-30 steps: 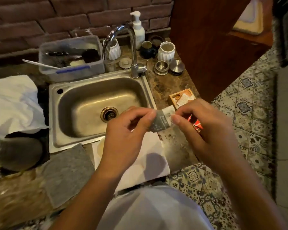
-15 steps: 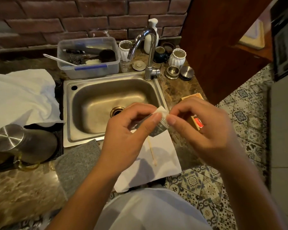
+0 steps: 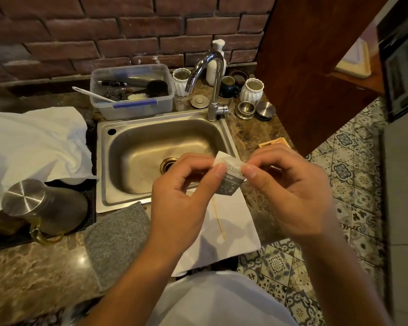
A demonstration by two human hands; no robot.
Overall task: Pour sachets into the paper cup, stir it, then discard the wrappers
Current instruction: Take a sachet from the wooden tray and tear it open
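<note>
While both hands pinch it between thumb and forefinger, the small grey-and-white printed paper sachet (image 3: pixel 230 178) hangs in the air over the front right corner of the stainless steel sink (image 3: pixel 156 156), its white top edge uppermost. The left hand (image 3: pixel 181 203) has its thumb and forefinger closed on the sachet's upper left part, the other fingers curled in; the right hand (image 3: pixel 290 194) grips the upper right part in the same way, so the two thumbs sit close together with the sachet's top between them. Below the hands a white paper napkin (image 3: pixel 236 222) lies on the brown marbled stone desk (image 3: pixel 33 274), and a thin pale wooden stirring stick (image 3: pixel 218 218) rests on it, running front to back. Just left of the napkin lies a grey felt-like mat (image 3: pixel 116 238). Further left a brushed steel kettle (image 3: pixel 43 208) with an amber handle stands on a dark mat, partly under a crumpled white cloth (image 3: pixel 33 142). Behind the sink a curved chrome tap (image 3: pixel 210 78) rises, with a clear plastic tub (image 3: pixel 132 90) of utensils to its left and a white ribbed ceramic cup (image 3: pixel 253 89) to its right. The paper cup cannot be made out; the hands cover that part of the napkin.
</note>
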